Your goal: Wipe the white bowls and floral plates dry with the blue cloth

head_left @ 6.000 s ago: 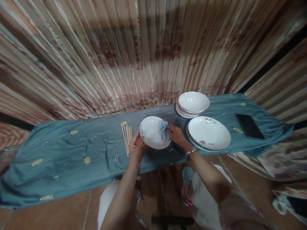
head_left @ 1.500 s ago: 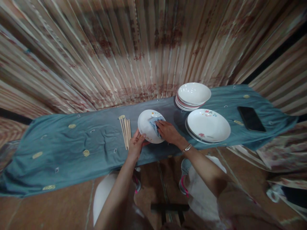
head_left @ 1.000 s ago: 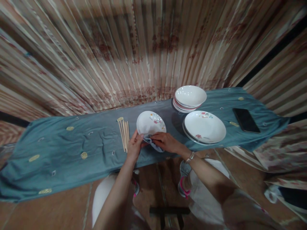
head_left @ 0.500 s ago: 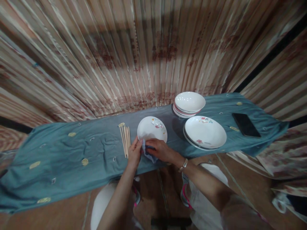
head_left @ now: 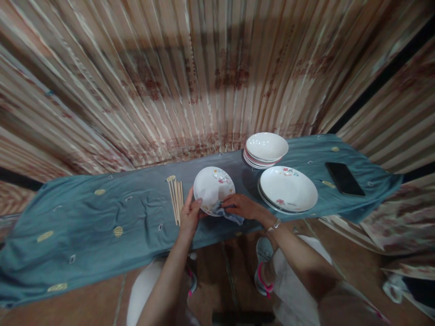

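Note:
A small white plate with a flower pattern is at the middle of the cloth-covered table. My left hand grips its left edge, the thumb over the rim and the fingers partly hidden at the side. My right hand is closed on a crumpled blue cloth, which touches the plate's near right rim. Just left of my left hand lies a row of several wooden chopsticks.
Right of the small plate stands a stack of larger flowered plates, with a stack of white bowls behind it. A black phone lies farther right on the green tablecloth. A pleated curtain hangs behind the table.
My right hand has moved right with the blue cloth, from near my left thumb to the plate's near right rim. My left hand stays at the plate's left edge.

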### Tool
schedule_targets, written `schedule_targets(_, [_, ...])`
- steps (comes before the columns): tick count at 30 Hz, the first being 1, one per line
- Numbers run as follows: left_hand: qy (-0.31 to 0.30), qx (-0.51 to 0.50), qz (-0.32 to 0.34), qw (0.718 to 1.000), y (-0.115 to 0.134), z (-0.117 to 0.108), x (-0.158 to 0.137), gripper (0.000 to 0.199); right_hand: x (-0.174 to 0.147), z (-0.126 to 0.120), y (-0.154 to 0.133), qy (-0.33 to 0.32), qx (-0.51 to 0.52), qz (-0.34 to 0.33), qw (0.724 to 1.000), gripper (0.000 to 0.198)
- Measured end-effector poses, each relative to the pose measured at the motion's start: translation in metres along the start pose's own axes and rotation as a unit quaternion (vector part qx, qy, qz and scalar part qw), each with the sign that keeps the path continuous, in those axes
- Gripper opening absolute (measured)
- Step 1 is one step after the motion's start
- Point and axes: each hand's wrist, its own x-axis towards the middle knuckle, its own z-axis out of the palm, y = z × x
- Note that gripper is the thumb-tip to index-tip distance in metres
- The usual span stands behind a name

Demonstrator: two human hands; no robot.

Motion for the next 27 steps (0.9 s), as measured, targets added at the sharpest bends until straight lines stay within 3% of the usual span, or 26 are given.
schedule_targets(4, [0.002, 0.007, 0.002, 1.000, 0.002, 0.002, 0.000, 0.099, 0.001, 0.004, 0.000, 0.026, -0.033, 0.025, 0.999, 0.021])
schedule_targets(8, [0.004, 0.014, 0.006, 1.000, 0.003, 0.003, 0.000, 0.099, 0.008, 0.012, -0.017, 0.036, 0.024, -0.018, 0.999, 0.025])
schedule_targets(16, [0.004, 0.030, 0.024, 0.999, -0.001, 0.002, 0.000, 0.089, 0.036, 0.038, -0.037, 0.171, 0.054, -0.073, 0.981, 0.048])
schedule_targets(27, [-0.045, 0.059, 0.038, 0.997, 0.000, -0.001, -0.004, 0.088, 0.067, 0.035, -0.027, 0.261, -0.066, -0.002, 0.963, 0.049])
